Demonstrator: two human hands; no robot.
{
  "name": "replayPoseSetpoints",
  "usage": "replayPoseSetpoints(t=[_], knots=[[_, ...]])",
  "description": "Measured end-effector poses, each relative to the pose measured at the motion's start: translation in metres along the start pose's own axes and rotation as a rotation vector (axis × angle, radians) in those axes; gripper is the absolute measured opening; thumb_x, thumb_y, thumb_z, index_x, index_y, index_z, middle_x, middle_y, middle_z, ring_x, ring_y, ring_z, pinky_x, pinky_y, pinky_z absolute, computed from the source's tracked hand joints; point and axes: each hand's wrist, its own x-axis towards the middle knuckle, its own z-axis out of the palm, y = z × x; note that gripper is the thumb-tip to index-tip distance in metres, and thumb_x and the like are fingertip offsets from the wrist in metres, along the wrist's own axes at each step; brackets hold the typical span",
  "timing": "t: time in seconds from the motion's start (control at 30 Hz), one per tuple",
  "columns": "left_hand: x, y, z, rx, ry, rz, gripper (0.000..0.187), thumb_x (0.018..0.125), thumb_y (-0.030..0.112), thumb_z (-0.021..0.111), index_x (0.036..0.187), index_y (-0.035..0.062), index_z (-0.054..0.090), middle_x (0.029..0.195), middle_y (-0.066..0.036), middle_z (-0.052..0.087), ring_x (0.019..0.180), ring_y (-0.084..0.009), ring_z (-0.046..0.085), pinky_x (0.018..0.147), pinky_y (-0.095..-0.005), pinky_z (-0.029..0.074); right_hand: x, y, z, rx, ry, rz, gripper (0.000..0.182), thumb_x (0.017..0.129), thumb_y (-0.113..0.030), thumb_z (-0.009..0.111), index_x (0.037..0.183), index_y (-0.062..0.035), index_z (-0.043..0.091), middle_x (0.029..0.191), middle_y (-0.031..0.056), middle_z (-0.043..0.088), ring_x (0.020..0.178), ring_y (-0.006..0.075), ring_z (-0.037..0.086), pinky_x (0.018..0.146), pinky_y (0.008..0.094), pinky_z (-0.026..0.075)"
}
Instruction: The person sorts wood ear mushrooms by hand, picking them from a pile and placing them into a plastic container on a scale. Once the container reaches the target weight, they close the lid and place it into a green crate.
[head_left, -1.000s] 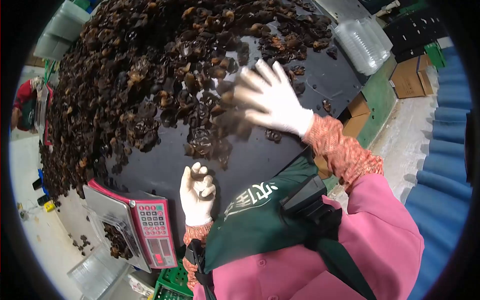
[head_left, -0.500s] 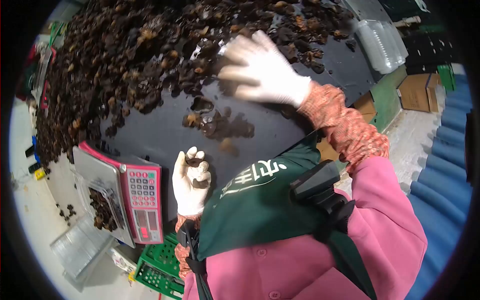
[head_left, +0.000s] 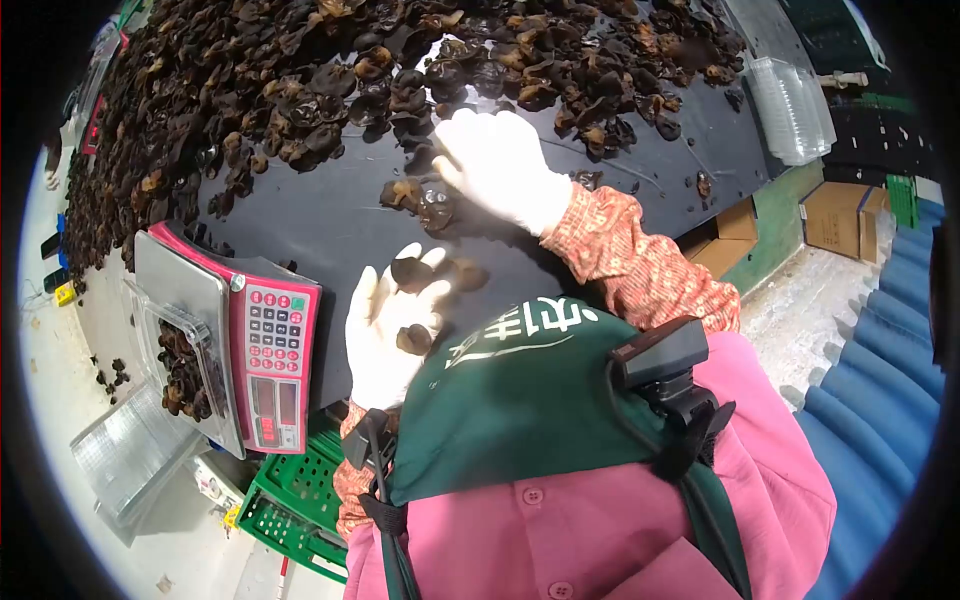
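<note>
My left hand (head_left: 392, 325), in a white glove, is palm up with its fingers partly curled. It holds pieces of wood ear mushroom (head_left: 414, 339), one on the palm and one at the fingers. A blurred brown piece shows just beside its fingertips. My right hand (head_left: 503, 168), also gloved, is at the near edge of a large heap of wood ears (head_left: 300, 100). Its fingers are bent and drawn together; whatever lies under them is hidden. Between the two hands, a few wet wood ears (head_left: 418, 200) rest on the dark tabletop (head_left: 310, 235).
A pink-framed scale (head_left: 275, 355) at the left carries a clear plastic box (head_left: 185, 370) of wood ears. Below it is a green crate (head_left: 295, 505). Stacked clear trays (head_left: 790, 110) stand at the right end of the table, with a cardboard box (head_left: 840, 220) beyond.
My right hand has gone from spread fingers to bent ones, shifting slightly nearer to me. My left hand has risen a little and opened somewhat, showing the wood ears more plainly.
</note>
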Motion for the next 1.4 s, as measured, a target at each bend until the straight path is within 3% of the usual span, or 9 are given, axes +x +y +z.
replayPoseSetpoints(t=[0.13, 0.27, 0.4, 0.53, 0.77, 0.93, 1.2, 1.37, 1.4], knots=[[-0.004, 0.0, -0.008, -0.095, -0.131, -0.036, 0.058, 0.104, 0.046, 0.042, 0.146, 0.0053, 0.042, 0.148, -0.019, 0.044, 0.119, -0.0314, 0.056, 0.08, -0.0383, 0.054, 0.004, -0.008, -0.044, 0.234, -0.071, 0.24, 0.015, 0.082, -0.024, 0.065, 0.079, -0.0096, 0.063, 0.08, 0.0099, 0.064, 0.071, 0.031, 0.064, 0.064, 0.0408, 0.051], [0.005, -0.004, -0.003, -0.047, -0.086, -0.061, 0.059, 0.102, 0.052, 0.041, 0.142, 0.009, 0.048, 0.143, -0.013, 0.05, 0.116, -0.029, 0.057, 0.079, -0.0377, 0.053, -0.014, -0.037, -0.066, 0.62, -0.416, 0.122, 0.023, 0.085, -0.031, 0.07, 0.098, -0.0116, 0.071, 0.092, 0.009, 0.068, 0.083, 0.0278, 0.066, 0.078, 0.0381, 0.053], [0.005, -0.003, 0.006, 0.207, 0.384, 0.017, 0.039, 0.101, 0.043, 0.052, 0.118, 0.009, 0.062, 0.113, -0.01, 0.067, 0.096, -0.0223, 0.062, 0.066, -0.0312, 0.047, 0.002, -0.045, -0.034, 0.048, -0.123, -0.106, 0.022, 0.082, -0.03, 0.07, 0.09, -0.0105, 0.066, 0.086, 0.0084, 0.059, 0.08, 0.0255, 0.057, 0.072, 0.0378, 0.044], [-0.001, 0.003, -0.006, 0.104, 0.244, -0.029, 0.035, 0.101, 0.037, 0.052, 0.112, 0.0056, 0.064, 0.11, -0.014, 0.069, 0.087, -0.0227, 0.063, 0.063, -0.0292, 0.048, 0.017, -0.04, 0.002, -0.033, -0.144, -0.112, 0.017, 0.08, -0.026, 0.068, 0.083, -0.0098, 0.064, 0.086, 0.0091, 0.058, 0.086, 0.0261, 0.057, 0.08, 0.0417, 0.042], [0.007, -0.001, -0.021, -0.102, 0.053, -0.084, 0.041, 0.103, 0.036, 0.051, 0.124, 0.0022, 0.06, 0.122, -0.019, 0.062, 0.093, -0.0252, 0.065, 0.063, -0.0303, 0.06, 0.014, 0.001, -0.069, 0.855, -0.183, 0.673, 0.029, 0.091, -0.016, 0.06, 0.114, 0.0009, 0.067, 0.098, 0.0142, 0.07, 0.087, 0.0238, 0.068, 0.079, 0.0327, 0.053], [0.011, 0.001, -0.003, -0.03, -0.048, -0.157, 0.057, 0.103, 0.05, 0.043, 0.142, 0.0087, 0.049, 0.136, -0.017, 0.057, 0.112, -0.0278, 0.061, 0.082, -0.0358, 0.056, -0.016, -0.044, -0.09, 0.806, -0.465, 0.295, 0.032, 0.086, -0.017, 0.066, 0.115, -0.0028, 0.068, 0.098, 0.0155, 0.069, 0.082, 0.0256, 0.068, 0.077, 0.0351, 0.054], [0.003, -0.004, -0.012, 0.209, 0.114, -0.11, 0.045, 0.101, 0.041, 0.049, 0.129, 0.0079, 0.059, 0.124, -0.013, 0.065, 0.103, -0.0249, 0.063, 0.078, -0.0342, 0.051, -0.001, -0.017, -0.033, 0.083, -0.045, -0.081, 0.021, 0.081, -0.029, 0.071, 0.089, -0.0097, 0.068, 0.077, 0.0064, 0.062, 0.073, 0.0263, 0.062, 0.069, 0.0385, 0.044], [0.001, -0.006, -0.002, 0.171, 0.129, -0.09, 0.045, 0.1, 0.043, 0.053, 0.13, 0.0111, 0.06, 0.124, -0.013, 0.065, 0.101, -0.025, 0.064, 0.067, -0.032, 0.054, 0.013, 0.011, -0.015, -0.054, -0.026, -0.003, 0.012, 0.08, -0.02, 0.067, 0.086, -0.0103, 0.069, 0.079, 0.0091, 0.065, 0.072, 0.0284, 0.063, 0.068, 0.0384, 0.05], [0.0, -0.006, -0.004, 0.157, 0.116, -0.087, 0.045, 0.1, 0.043, 0.053, 0.132, 0.0112, 0.059, 0.125, -0.014, 0.064, 0.102, -0.0254, 0.064, 0.067, -0.032, 0.054, 0.012, 0.013, -0.024, 0.092, -0.109, 0.116, 0.01, 0.083, -0.015, 0.067, 0.089, -0.0067, 0.069, 0.082, 0.0076, 0.068, 0.071, 0.021, 0.067, 0.067, 0.0337, 0.052]])
